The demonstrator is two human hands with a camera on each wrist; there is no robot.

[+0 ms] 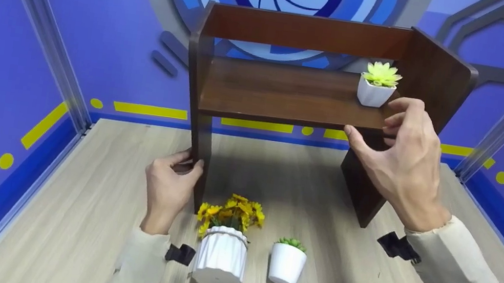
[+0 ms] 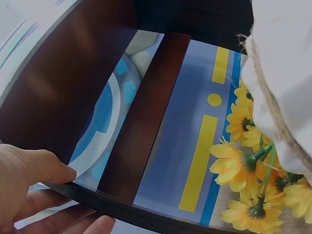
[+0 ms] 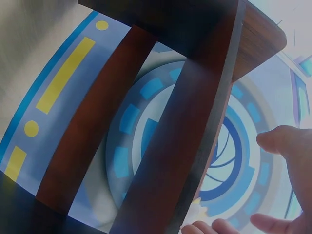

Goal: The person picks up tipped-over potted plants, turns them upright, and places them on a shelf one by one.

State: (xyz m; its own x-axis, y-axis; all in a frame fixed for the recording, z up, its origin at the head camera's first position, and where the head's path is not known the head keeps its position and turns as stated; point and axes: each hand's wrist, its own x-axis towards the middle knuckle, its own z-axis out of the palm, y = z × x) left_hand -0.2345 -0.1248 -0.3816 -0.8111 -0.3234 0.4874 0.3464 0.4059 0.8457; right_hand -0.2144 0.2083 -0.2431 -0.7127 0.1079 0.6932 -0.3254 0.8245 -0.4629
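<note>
A dark brown wooden shelf [image 1: 279, 91] stands on the table. My left hand [image 1: 173, 175] holds the front edge of its left side panel, thumb [image 2: 53, 165] on the inner face and fingers on the outer. On the shelf board, toward the right, sits a white square pot [image 1: 376, 94] with a yellow-green succulent [image 1: 382, 74]. Just in front of that pot is my right hand [image 1: 410, 159], its thumb spread away from loosely bent fingers with nothing between them. The fingertips come close to the pot's lower right side.
In front of the shelf stand a white fluted pot [image 1: 220, 260] of yellow flowers [image 1: 237, 211] and a small white pot [image 1: 286, 265] with a green succulent. Blue panelled walls [image 1: 100, 31] with metal corner posts enclose the table [image 1: 88, 217].
</note>
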